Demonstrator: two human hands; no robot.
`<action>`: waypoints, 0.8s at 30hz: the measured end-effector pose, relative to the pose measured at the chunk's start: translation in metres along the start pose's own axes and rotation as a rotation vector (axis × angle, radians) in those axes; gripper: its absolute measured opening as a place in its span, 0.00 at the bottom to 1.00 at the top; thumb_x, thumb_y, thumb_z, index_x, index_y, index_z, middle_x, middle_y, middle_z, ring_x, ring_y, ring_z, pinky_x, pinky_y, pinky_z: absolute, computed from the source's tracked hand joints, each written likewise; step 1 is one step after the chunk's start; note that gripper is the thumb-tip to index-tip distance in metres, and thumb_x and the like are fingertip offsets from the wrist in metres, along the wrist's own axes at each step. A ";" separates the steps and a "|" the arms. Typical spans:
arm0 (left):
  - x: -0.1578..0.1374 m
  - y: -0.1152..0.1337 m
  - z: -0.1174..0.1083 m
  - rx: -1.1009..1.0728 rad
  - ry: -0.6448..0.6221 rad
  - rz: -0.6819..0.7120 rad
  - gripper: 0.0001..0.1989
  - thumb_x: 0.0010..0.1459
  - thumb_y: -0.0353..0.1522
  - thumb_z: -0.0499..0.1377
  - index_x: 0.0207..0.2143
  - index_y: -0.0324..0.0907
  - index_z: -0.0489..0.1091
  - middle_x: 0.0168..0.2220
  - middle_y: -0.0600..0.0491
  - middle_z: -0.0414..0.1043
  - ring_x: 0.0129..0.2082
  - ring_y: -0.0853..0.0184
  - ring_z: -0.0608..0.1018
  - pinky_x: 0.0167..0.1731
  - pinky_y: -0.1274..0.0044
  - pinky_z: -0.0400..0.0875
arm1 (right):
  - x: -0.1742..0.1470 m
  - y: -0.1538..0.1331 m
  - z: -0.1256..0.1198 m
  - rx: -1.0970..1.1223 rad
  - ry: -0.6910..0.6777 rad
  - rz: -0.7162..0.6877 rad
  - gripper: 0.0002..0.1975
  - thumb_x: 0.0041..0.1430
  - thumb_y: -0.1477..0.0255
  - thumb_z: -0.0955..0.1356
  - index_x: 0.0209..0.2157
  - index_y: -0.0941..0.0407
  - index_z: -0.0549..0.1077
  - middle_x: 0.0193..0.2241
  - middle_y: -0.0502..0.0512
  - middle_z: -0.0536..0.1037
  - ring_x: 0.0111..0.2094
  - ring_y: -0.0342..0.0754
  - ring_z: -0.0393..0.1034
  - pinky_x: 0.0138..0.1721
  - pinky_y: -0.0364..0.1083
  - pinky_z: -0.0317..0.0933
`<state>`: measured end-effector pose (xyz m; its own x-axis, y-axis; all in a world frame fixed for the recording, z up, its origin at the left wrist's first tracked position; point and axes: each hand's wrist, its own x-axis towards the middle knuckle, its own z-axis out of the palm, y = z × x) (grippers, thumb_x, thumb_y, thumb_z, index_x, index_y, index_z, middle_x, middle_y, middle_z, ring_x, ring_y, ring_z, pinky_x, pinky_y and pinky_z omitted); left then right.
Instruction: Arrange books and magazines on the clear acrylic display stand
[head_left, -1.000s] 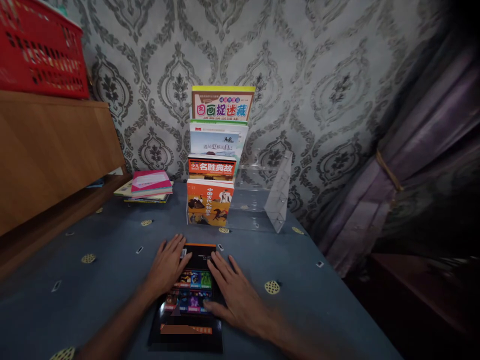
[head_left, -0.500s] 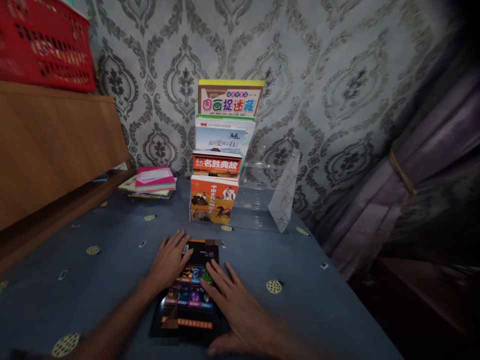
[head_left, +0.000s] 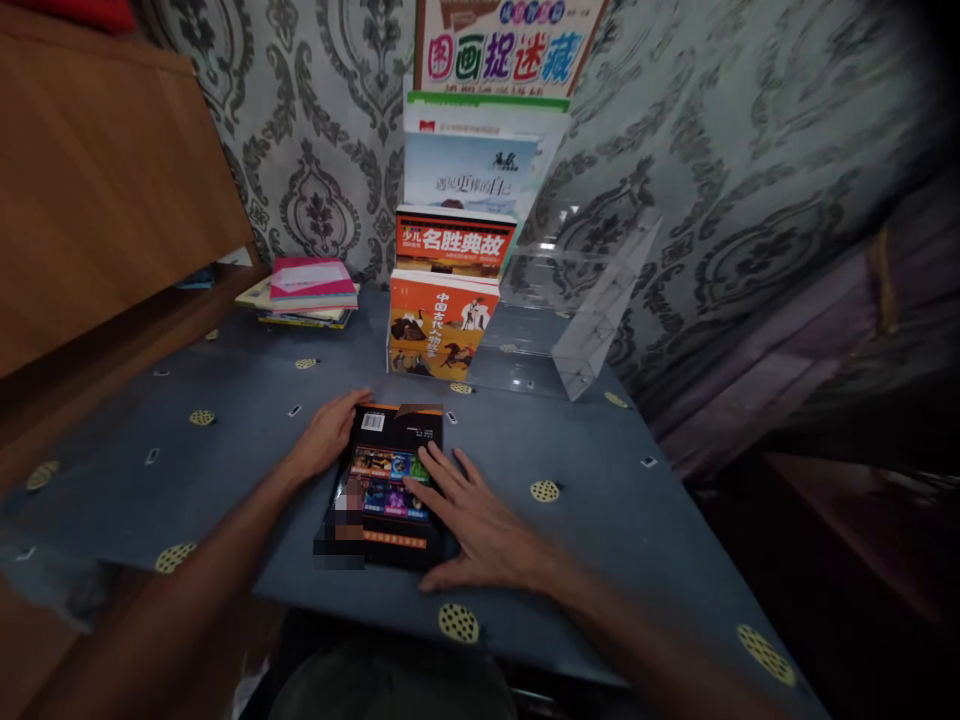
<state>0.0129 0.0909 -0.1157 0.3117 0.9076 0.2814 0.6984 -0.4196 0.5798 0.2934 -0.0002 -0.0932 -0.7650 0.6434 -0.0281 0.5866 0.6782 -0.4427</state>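
A black book (head_left: 390, 425) lies back cover up on the blue tablecloth, with a barcode and rows of small colourful pictures on it. My left hand (head_left: 330, 432) rests along its upper left edge, fingers stretched toward the top corner; its thumb is hard to make out. Spread over the right side of the cover is my right hand (head_left: 476, 525), its fingers apart and its thumb at the lower right edge. Just behind the book, a clear acrylic stand (head_left: 604, 310) holds several books in tiers, an orange book (head_left: 442, 325) at the front.
A small pile of books topped by a pink one (head_left: 313, 284) lies at the back left, beside a wooden cabinet (head_left: 112, 180). A red basket (head_left: 75, 12) shows on top of it. On the right hangs a tied curtain (head_left: 817, 340). The table's front edge is near my lap.
My left hand has slid off the cover to the book's left edge. My right hand stays spread on the book. The view has tilted down, showing the table's front edge.
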 end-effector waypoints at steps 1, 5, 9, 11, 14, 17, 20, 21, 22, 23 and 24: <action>0.000 0.000 0.000 -0.008 0.007 0.003 0.23 0.66 0.31 0.43 0.59 0.39 0.66 0.56 0.46 0.76 0.57 0.63 0.75 0.62 0.64 0.66 | 0.001 0.000 -0.001 -0.004 0.004 0.002 0.55 0.51 0.39 0.68 0.71 0.54 0.51 0.73 0.66 0.40 0.73 0.67 0.30 0.70 0.69 0.30; 0.001 0.002 0.000 -0.006 0.011 0.006 0.22 0.65 0.31 0.44 0.57 0.39 0.67 0.55 0.46 0.76 0.56 0.62 0.75 0.61 0.62 0.66 | 0.011 0.010 -0.005 -0.029 0.044 0.026 0.43 0.64 0.43 0.60 0.71 0.53 0.50 0.72 0.61 0.47 0.73 0.60 0.36 0.71 0.66 0.31; 0.001 0.004 0.000 0.025 0.001 0.002 0.22 0.65 0.31 0.45 0.57 0.40 0.67 0.55 0.48 0.76 0.56 0.62 0.75 0.61 0.63 0.66 | 0.031 0.027 -0.010 -0.074 0.089 0.058 0.38 0.70 0.47 0.55 0.71 0.54 0.50 0.72 0.60 0.50 0.73 0.56 0.41 0.71 0.65 0.30; 0.001 0.004 0.000 0.038 0.001 0.003 0.22 0.65 0.31 0.45 0.57 0.40 0.67 0.55 0.48 0.76 0.56 0.63 0.75 0.62 0.63 0.65 | 0.040 0.034 -0.011 -0.089 0.095 0.082 0.37 0.71 0.48 0.52 0.71 0.56 0.51 0.71 0.61 0.51 0.72 0.55 0.42 0.71 0.64 0.32; 0.001 0.004 -0.001 0.057 -0.005 0.007 0.22 0.66 0.31 0.44 0.58 0.38 0.67 0.55 0.47 0.75 0.56 0.63 0.75 0.63 0.63 0.63 | 0.047 0.037 -0.011 -0.117 0.105 0.126 0.36 0.72 0.50 0.51 0.70 0.58 0.54 0.71 0.61 0.53 0.72 0.54 0.44 0.71 0.63 0.35; -0.001 0.002 0.000 0.113 -0.035 0.009 0.22 0.67 0.32 0.44 0.59 0.39 0.66 0.57 0.46 0.74 0.58 0.62 0.74 0.63 0.63 0.63 | 0.048 0.033 -0.009 -0.148 0.132 0.185 0.36 0.72 0.51 0.53 0.70 0.61 0.54 0.71 0.64 0.53 0.72 0.55 0.43 0.71 0.63 0.36; -0.010 0.002 0.004 0.236 -0.053 0.061 0.22 0.68 0.33 0.44 0.60 0.40 0.66 0.62 0.45 0.69 0.64 0.60 0.68 0.65 0.61 0.61 | 0.046 0.027 -0.008 -0.148 0.142 0.245 0.37 0.71 0.51 0.57 0.69 0.63 0.55 0.70 0.67 0.53 0.72 0.57 0.43 0.71 0.63 0.37; -0.015 0.002 0.007 0.288 -0.050 0.094 0.22 0.68 0.34 0.44 0.60 0.41 0.67 0.63 0.45 0.68 0.66 0.59 0.67 0.65 0.61 0.61 | 0.046 0.025 -0.009 -0.144 0.145 0.254 0.37 0.70 0.52 0.58 0.69 0.63 0.55 0.70 0.67 0.53 0.72 0.57 0.43 0.71 0.62 0.37; -0.020 0.001 0.009 0.340 -0.033 0.114 0.22 0.69 0.35 0.45 0.60 0.41 0.67 0.64 0.45 0.66 0.66 0.58 0.66 0.65 0.60 0.62 | 0.045 0.024 -0.010 -0.141 0.152 0.259 0.37 0.70 0.52 0.59 0.69 0.63 0.56 0.70 0.68 0.53 0.72 0.57 0.44 0.71 0.63 0.37; -0.026 0.000 0.013 0.390 -0.033 0.133 0.22 0.69 0.37 0.46 0.60 0.43 0.67 0.66 0.45 0.64 0.67 0.57 0.64 0.64 0.59 0.62 | 0.045 0.023 -0.011 -0.138 0.161 0.261 0.37 0.69 0.52 0.60 0.69 0.62 0.56 0.70 0.68 0.52 0.72 0.58 0.43 0.71 0.63 0.37; -0.032 -0.003 0.016 0.433 -0.038 0.157 0.22 0.70 0.39 0.47 0.61 0.43 0.67 0.67 0.45 0.63 0.68 0.56 0.64 0.63 0.58 0.64 | 0.044 0.023 -0.012 -0.137 0.170 0.263 0.37 0.69 0.51 0.60 0.69 0.62 0.56 0.71 0.68 0.51 0.72 0.59 0.42 0.70 0.64 0.38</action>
<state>0.0114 0.0634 -0.1384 0.4529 0.8368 0.3077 0.8431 -0.5142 0.1574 0.2763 0.0477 -0.0936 -0.5340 0.8449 0.0293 0.7972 0.5148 -0.3155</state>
